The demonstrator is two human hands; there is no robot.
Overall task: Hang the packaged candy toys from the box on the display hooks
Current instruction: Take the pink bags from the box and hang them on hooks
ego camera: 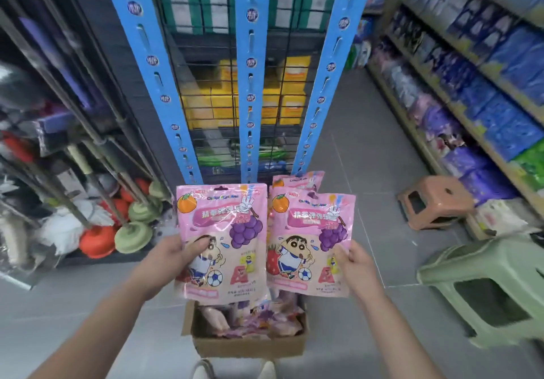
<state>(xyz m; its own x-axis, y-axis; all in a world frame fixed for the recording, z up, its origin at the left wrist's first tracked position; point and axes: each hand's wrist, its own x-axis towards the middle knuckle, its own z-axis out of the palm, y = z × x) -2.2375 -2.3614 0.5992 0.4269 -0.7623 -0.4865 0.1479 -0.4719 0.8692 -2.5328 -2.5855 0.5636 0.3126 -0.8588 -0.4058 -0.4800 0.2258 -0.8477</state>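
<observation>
Here I hold one pink candy toy packet (pixel 221 240) in my left hand (pixel 173 256) and a few more pink packets (pixel 310 241) in my right hand (pixel 354 263), faces up, tops toward the blue hanging strips (pixel 250 84) so their holes can reach the hooks. The brown cardboard box (pixel 250 342), bottom middle, has more packets.

A green stool (pixel 488 290) sits near on the right with a brown stool (pixel 434 202) farther back beside shelves of blue and purple packs (pixel 477 90), and on the left green and orange plungers (pixel 129 231) stand on the grey floor (pixel 353 149).
</observation>
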